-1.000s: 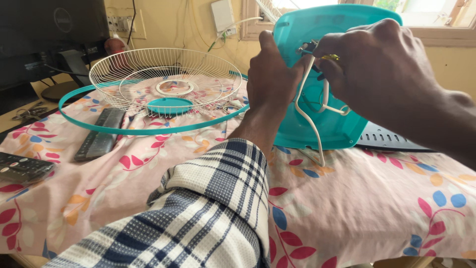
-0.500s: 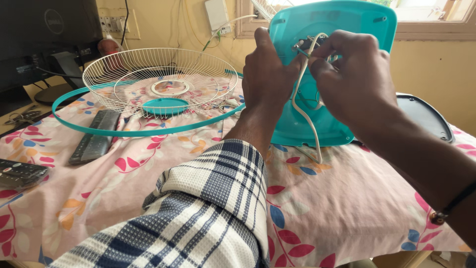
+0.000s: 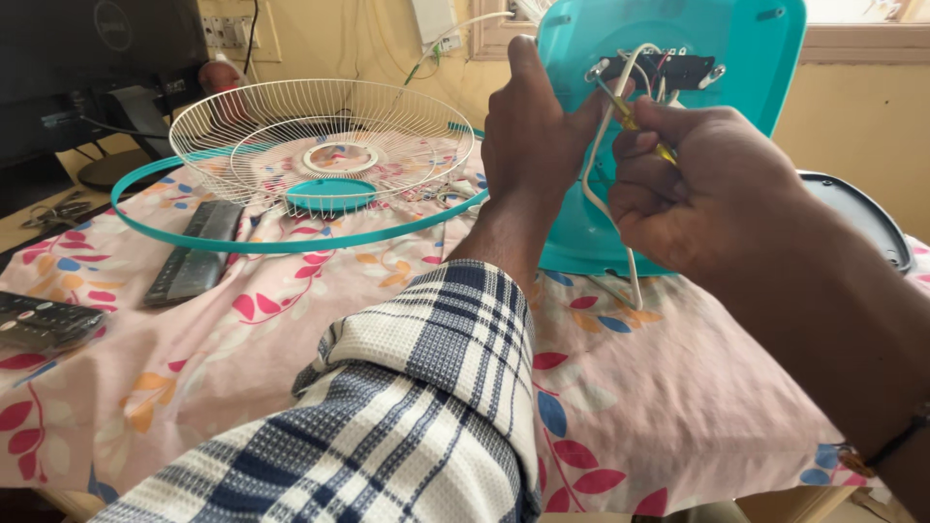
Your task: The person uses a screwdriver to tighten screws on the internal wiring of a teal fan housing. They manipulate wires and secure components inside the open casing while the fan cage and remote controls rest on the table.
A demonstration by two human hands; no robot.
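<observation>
— Both hands are a little higher on the teal fan base (image 3: 746, 68) than half a second ago, and the right hand (image 3: 702, 184) now sits closer to the black switch block (image 3: 668, 70).

— What does the right hand hold?

— Its fingers are closed around a thin tool with a yellow handle (image 3: 647, 136); I think it is a small screwdriver. The tip points up toward the block. A white cable (image 3: 605, 145) runs from the block, passes in front of this hand and hangs down to the tablecloth.

— And the left hand?

— The left hand (image 3: 533, 126) is closed on the left edge of the base and keeps it tilted upright on the table, with the thumb raised along the rim. The sleeve is a checked shirt in blue and white.

— Where is the base standing?

— On the pink flowered tablecloth (image 3: 678, 407), at the far right part of the table, near the window sill.

— What else is on the table?

— A white wire fan guard (image 3: 320, 136) lies to the left, inside a teal ring (image 3: 184, 228). A teal cap (image 3: 329, 194) lies under the guard. Two dark remote controls, one (image 3: 194, 252) beside the ring and one (image 3: 39, 320) at the left edge. A dark monitor (image 3: 87, 68) stands behind.
</observation>
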